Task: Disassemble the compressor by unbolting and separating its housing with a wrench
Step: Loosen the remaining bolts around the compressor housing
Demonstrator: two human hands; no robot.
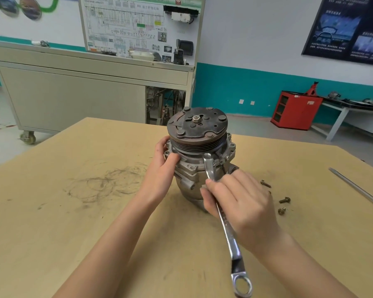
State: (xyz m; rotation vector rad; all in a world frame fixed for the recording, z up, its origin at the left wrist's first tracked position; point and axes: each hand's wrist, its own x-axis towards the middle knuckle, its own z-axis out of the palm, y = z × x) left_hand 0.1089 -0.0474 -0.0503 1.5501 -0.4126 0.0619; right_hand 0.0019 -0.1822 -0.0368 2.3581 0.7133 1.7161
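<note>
Logging the compressor (199, 168): it is standing upright on the bench (73, 233), pulley (197, 125) end up, about midway across and closer to the far edge than the near one. The ribbed pulley with its dark, rusty face plate and centre nut is sitting on top of the grey housing (187, 179).

I am seeing the left hand (164, 166) gripping the housing's left side just under the pulley, its fingers (162, 145) curling round the flange and the thumb pressing on the front.

The right hand (241, 201) is gripping the wrench (224, 220) partway along the shank, fingers (215, 186) wrapping it, in front of the housing's lower right. The wrench's far end is sitting against the housing right below the pulley rim; I cannot tell whether it is seated on a bolt head. Its ring end is pointing back toward the near edge of the bench.

Three loose bolts (285, 200) are lying on the bench just right of the right hand, apart from each other. A long thin metal rod (357, 188) is lying near the right edge. Dark circular scuff marks (108, 181) are showing left of the compressor.

Beyond the bench I am seeing a grey cabinet on casters (73, 100) with a wiring-diagram board (138, 26) above it, and a red cabinet (295, 109) by the teal-and-white wall.
</note>
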